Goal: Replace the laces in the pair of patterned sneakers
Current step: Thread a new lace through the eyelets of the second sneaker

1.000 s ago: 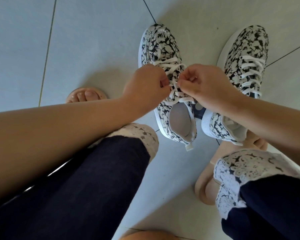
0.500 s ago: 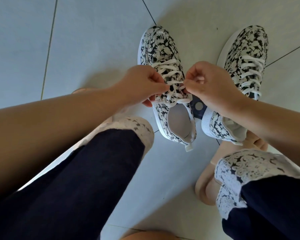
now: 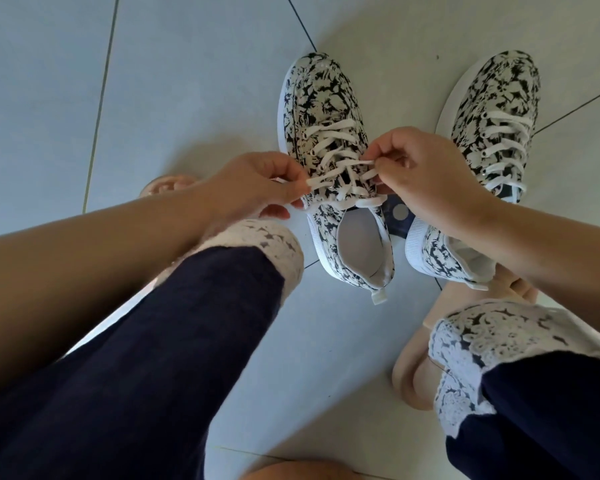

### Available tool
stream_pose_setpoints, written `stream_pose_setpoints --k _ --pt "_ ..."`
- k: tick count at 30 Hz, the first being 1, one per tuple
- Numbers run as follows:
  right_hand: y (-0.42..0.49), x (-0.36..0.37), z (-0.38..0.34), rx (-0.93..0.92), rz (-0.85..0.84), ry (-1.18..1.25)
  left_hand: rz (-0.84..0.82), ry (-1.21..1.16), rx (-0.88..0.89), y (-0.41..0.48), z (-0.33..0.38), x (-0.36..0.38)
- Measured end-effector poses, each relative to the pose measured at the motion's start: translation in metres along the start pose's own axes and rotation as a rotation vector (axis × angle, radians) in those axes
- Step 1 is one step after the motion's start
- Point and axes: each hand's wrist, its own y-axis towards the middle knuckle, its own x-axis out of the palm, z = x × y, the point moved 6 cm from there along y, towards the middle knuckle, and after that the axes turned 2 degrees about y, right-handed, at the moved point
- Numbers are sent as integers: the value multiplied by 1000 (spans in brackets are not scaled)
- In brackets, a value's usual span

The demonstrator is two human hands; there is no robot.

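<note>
Patterned fabric sneakers (image 3: 326,109), flat white lace (image 3: 329,176)

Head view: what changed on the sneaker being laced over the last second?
The left hand and right hand drew apart, each pinching the white lace and pulling it outward across the sneaker. Nothing was let go. That sneaker stayed put; the second sneaker is untouched.

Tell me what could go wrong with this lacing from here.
1. The left hand pinches the lace with fingertips only, so a tug could slip it free.
2. Neither hand holds the sneaker down, so a pull by the right hand might drag or tip it.
3. The other sneaker sits close under the right forearm and could get knocked.
</note>
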Motion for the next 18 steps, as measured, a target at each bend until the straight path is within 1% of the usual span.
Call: stream_pose_setpoints --k 3,6,7,9,10,14,16,18 --pt "-5 -3 -7 -60 24 8 161 179 93 0 12 5" --pt "-15 -5 -11 -120 22 -69 437 447 361 -14 31 5" --pt "-17 -4 -13 -143 4 -114 481 536 450 -20 37 7" --pt "-22 0 -15 -176 -30 -212 473 640 555 -22 42 14" --pt "-23 2 -15 -190 -34 -254 463 656 561 -20 42 16" --pt "-18 3 -14 -204 -20 -370 469 729 485 -8 40 19" --pt "-15 3 -14 -212 -40 -394 433 799 450 -4 41 23" --pt "-14 5 -15 -196 -81 -362 379 840 411 -2 41 29"
